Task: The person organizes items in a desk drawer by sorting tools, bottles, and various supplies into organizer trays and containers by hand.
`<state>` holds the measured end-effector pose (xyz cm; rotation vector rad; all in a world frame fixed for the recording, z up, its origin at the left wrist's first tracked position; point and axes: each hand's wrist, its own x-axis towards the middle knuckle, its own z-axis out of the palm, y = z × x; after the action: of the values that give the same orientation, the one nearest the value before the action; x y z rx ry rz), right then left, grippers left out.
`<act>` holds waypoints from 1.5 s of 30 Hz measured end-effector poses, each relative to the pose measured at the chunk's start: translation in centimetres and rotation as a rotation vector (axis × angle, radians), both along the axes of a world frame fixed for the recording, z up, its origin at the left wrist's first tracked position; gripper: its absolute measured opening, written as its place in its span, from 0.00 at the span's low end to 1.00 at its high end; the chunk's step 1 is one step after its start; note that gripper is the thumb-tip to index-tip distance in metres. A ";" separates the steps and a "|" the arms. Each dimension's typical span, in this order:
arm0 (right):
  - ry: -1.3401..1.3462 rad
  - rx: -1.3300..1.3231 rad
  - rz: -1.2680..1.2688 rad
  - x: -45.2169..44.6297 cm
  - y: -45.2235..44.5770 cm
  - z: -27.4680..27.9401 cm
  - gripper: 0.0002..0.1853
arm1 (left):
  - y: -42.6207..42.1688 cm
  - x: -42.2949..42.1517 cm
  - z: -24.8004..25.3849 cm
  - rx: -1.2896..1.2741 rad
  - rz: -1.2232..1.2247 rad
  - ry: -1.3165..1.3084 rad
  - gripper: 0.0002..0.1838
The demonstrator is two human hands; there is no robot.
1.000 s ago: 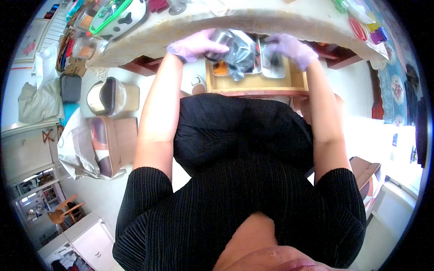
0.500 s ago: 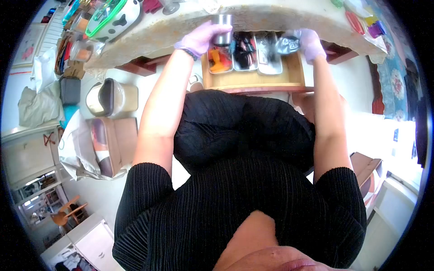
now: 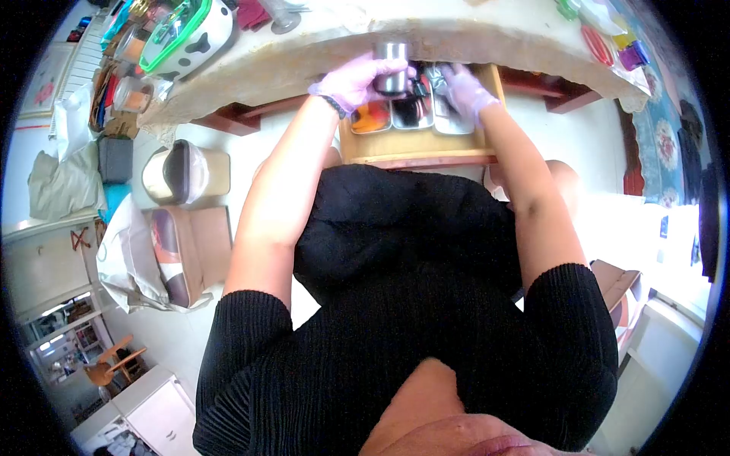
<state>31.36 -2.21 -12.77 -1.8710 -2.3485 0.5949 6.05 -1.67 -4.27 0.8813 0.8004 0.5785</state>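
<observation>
The left hand [image 3: 348,82] grasps a metal cylinder [image 3: 391,62] over the drawer [image 3: 414,148], its long axis pointing from the front edge toward the table [image 3: 487,34]. The blurred right hand [image 3: 470,93] is by a silvery bag [image 3: 437,77]; its grip I cannot tell.

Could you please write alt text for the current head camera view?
A person's gloved left hand holds a silver cylinder over an open wooden drawer; the gloved right hand, blurred, is beside crumpled grey plastic. White trays sit inside the drawer, below a cloth-covered table.
</observation>
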 end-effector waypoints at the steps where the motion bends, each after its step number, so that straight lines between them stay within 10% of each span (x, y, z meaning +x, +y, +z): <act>1: -0.088 0.068 0.025 0.2 1.0 -0.5 0.25 | 0.0 0.1 -0.2 -0.029 0.008 0.007 0.19; 12: -0.442 -0.164 0.241 -1.0 2.3 5.0 0.20 | 0.7 2.1 -2.9 -0.230 0.074 -0.006 0.17; 16: -0.199 0.045 0.287 0.4 0.5 7.4 0.21 | -1.0 3.3 -4.4 -0.197 0.085 -0.025 0.12; 20: 0.155 0.209 0.280 0.7 -3.3 8.8 0.21 | -4.1 4.8 -5.9 0.942 -0.262 0.632 0.18; 22: 0.537 -0.130 0.145 1.4 -3.7 5.6 0.22 | -5.7 6.7 -7.6 1.039 -0.145 0.615 0.27; 24: 0.824 -0.424 0.010 0.7 -5.8 5.5 0.27 | -8.0 9.3 -7.3 0.514 0.056 0.121 0.23; 26: 0.791 -0.456 0.000 1.2 -5.8 3.7 0.30 | -8.9 11.4 -6.6 -0.313 0.217 -0.193 0.25; 31: 0.689 -0.440 -0.297 1.4 -4.5 7.6 0.20 | -7.1 8.5 -3.6 -0.173 0.271 0.000 0.34; 35: 0.406 -0.214 0.088 3.6 -1.7 4.5 0.22 | -5.4 5.8 -1.7 -0.200 0.450 0.031 0.20; 38: 0.471 -0.370 -0.173 2.2 -0.1 1.1 0.20 | -4.3 5.5 -3.8 -0.116 0.343 0.133 0.17; 41: 0.099 -0.255 -0.102 2.3 0.1 -1.5 0.31 | -2.1 6.8 -11.2 0.619 -0.113 0.382 0.18; 45: -0.138 -0.217 -0.218 0.6 -0.5 0.2 0.35 | -3.6 9.0 -12.2 0.471 0.162 0.789 0.26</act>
<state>31.96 -2.71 -12.55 -2.2935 -2.1905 0.7431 15.05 -5.28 -16.44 1.5273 1.4910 0.5699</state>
